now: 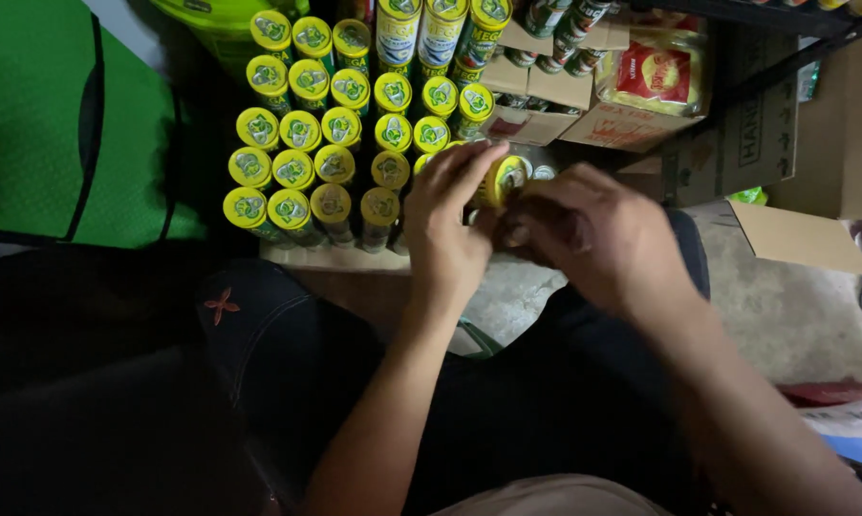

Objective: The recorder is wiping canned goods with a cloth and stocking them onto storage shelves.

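Head view: both hands on one yellow-lidded can

Head view, looking down past the person's dark-clothed lap. The left hand [447, 225] reaches forward with its fingers curled over a small round metal can with a yellow lid [501, 182], which lies tilted on its side so that its lid faces up and to the right. The left grip is closed on the can, fingertips over the upper edge of the lid. The right hand [589, 234] meets it from the right, knuckles up; its fingers are bent in against the can's lower end, but whether they clamp it or only touch cannot be told, as the fingertips are hidden behind the hand itself.

The held can sits just in front of, and slightly right of, a block of upright yellow-lidded cans [302, 162] packed lid to lid in rows on a flat brown cardboard tray [331, 256]. Taller cans of the same kind stand behind them at the top of the frame. Right of these are open brown cardboard boxes [546, 115] with more cans inside, and a clear plastic packet with a red and yellow label [653, 76]. A green mat with a black stripe [58, 124] lies at far left. Grey concrete floor [804, 315] shows at right.
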